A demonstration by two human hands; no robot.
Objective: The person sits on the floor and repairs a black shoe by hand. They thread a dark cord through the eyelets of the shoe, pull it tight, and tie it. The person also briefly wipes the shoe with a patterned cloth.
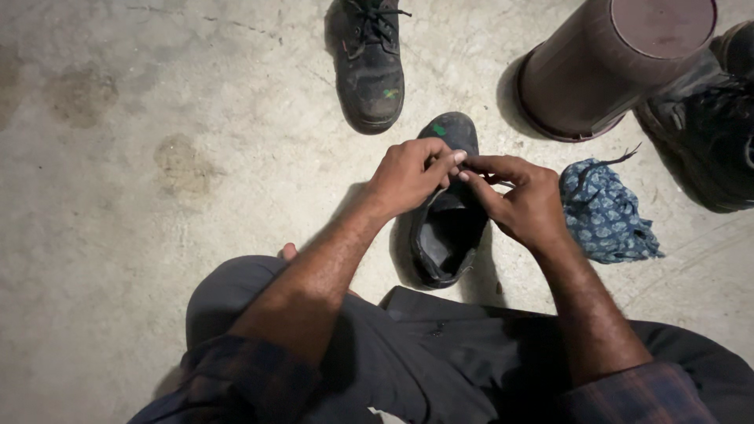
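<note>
Worn black leather shoe [448, 228] directly under both hands, toe pointing away; left hand [408, 177] and right hand [522, 204] together, pinching its lace, equally near.

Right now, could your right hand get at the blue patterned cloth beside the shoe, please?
Probably yes. The right hand sits just beside the blue patterned cloth, with only bare floor between them, though its fingers are pinched at the black shoe along with the left hand.

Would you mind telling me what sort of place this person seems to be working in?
Probably a bare work floor, perhaps a shoe-repair spot: stained concrete floor, worn black boots such as the boot, an upturned brown bucket, a blue patterned cloth. Both hands, left hand and right hand, work over the open shoe.
</note>
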